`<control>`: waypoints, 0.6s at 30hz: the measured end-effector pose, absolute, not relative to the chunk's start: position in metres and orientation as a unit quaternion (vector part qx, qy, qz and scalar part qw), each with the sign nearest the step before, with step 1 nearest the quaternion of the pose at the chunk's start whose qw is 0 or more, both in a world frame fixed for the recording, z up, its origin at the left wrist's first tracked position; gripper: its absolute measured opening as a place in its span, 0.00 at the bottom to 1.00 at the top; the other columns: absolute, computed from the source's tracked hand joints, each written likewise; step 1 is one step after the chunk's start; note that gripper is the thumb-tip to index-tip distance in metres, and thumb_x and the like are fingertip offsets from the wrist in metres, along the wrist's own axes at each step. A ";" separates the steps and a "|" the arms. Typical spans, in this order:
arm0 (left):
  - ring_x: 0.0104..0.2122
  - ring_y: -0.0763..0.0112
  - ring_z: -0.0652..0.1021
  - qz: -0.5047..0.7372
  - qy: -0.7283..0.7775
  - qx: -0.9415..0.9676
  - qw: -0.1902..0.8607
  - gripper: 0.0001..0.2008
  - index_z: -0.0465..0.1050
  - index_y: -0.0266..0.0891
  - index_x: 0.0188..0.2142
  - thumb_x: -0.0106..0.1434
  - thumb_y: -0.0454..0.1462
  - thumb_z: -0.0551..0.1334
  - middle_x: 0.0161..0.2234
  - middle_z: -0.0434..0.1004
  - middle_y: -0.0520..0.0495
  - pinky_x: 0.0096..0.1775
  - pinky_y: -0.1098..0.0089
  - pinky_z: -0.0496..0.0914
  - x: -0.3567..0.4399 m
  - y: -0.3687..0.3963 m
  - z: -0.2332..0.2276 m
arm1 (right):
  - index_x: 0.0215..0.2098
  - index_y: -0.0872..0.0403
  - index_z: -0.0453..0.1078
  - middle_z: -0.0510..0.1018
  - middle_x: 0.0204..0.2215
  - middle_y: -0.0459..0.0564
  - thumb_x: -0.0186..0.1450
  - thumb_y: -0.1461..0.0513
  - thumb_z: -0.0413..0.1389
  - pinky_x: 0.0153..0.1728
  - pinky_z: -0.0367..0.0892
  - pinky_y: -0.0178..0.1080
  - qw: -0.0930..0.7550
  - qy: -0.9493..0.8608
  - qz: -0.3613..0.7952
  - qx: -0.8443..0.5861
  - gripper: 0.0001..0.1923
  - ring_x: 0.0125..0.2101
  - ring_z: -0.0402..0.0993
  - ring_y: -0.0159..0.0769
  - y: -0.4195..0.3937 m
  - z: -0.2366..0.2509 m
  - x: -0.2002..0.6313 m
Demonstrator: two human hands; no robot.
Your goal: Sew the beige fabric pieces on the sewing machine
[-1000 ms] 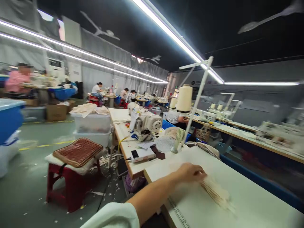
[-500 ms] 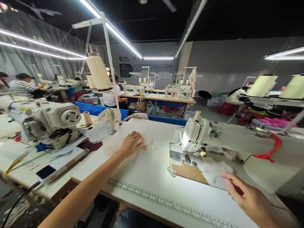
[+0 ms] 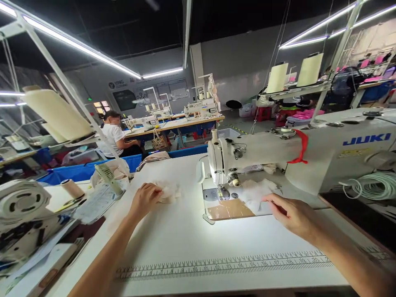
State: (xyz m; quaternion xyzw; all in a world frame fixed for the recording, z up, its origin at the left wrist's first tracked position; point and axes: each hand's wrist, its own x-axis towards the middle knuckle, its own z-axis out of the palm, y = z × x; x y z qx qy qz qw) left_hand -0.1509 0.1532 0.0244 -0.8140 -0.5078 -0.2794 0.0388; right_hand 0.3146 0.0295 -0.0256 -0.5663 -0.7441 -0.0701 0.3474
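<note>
Two hands, left hand point(image 3: 145, 199) on cream fabric point(image 3: 169, 191), right hand point(image 3: 292, 214) touching white fabric point(image 3: 255, 194)

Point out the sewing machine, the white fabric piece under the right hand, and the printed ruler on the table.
sewing machine point(image 3: 340, 150), head view, on its arm.
white fabric piece point(image 3: 255, 194), head view, on its middle.
printed ruler point(image 3: 216, 265), head view, on its middle stretch.
</note>
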 end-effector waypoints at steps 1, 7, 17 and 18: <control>0.39 0.57 0.76 -0.299 -0.502 -0.811 0.033 0.13 0.72 0.43 0.30 0.65 0.45 0.54 0.33 0.79 0.44 0.45 0.60 0.70 -0.151 0.152 0.026 | 0.38 0.48 0.74 0.71 0.15 0.40 0.67 0.60 0.46 0.19 0.54 0.35 0.346 -0.742 -0.070 -0.570 0.14 0.14 0.61 0.31 0.029 -0.025 0.314; 0.38 0.59 0.77 -0.399 -0.531 -0.745 -0.062 0.16 0.68 0.43 0.37 0.63 0.52 0.57 0.38 0.79 0.45 0.29 0.70 0.67 -0.155 0.133 0.044 | 0.40 0.51 0.75 0.77 0.21 0.46 0.69 0.61 0.44 0.23 0.60 0.35 0.327 -0.757 -0.008 -0.565 0.17 0.19 0.68 0.33 0.016 -0.007 0.299; 0.24 0.67 0.69 -0.141 -0.458 -0.839 -0.258 0.18 0.68 0.43 0.29 0.63 0.54 0.57 0.22 0.69 0.53 0.27 0.71 0.62 -0.100 0.112 0.058 | 0.42 0.54 0.73 0.76 0.36 0.50 0.71 0.64 0.51 0.22 0.49 0.37 0.093 -0.883 -0.067 -0.456 0.09 0.27 0.64 0.33 0.048 0.030 0.214; 0.24 0.68 0.69 -0.103 -0.454 -0.844 -0.267 0.18 0.68 0.43 0.29 0.63 0.53 0.56 0.21 0.70 0.53 0.28 0.71 0.61 -0.089 0.110 0.061 | 0.42 0.54 0.73 0.76 0.36 0.50 0.72 0.62 0.51 0.22 0.47 0.37 0.081 -0.884 -0.074 -0.454 0.09 0.26 0.62 0.32 0.054 0.030 0.210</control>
